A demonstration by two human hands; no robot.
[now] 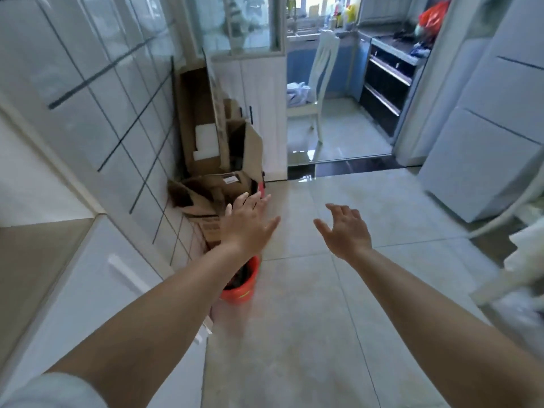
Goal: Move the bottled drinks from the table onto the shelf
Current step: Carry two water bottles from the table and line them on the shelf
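No bottled drinks can be made out anywhere near the person, and neither the shelf nor the surface they belong to is recognisable from here. Far beyond the red bucket (241, 282), on the kitchen window ledge, stand some small coloured containers (343, 13), too blurred to say what they are. The bucket itself is half hidden behind the left forearm, and its dark contents cannot be identified. On the far side of the floor from the bucket, something pale with a curved white rail (512, 219) is cut off by the edge of the view.

Both arms reach forward over the tiled floor (309, 319). The left hand (248, 223) hangs above and just beyond the bucket, fingers straight and spread, holding nothing. The right hand (346, 228) is level with it, well apart from the bucket, fingers apart and slightly bent downward, also empty.

Just behind the bucket, against the tiled wall (97, 92), lies a heap of cardboard boxes (212, 160). One carries a white label (231, 180) and another a dark printed panel (212, 228), but no writing on either is legible. Further back past the boxes, a white chair (319, 83) stands in the kitchen doorway, beside a dark oven front (385, 89).
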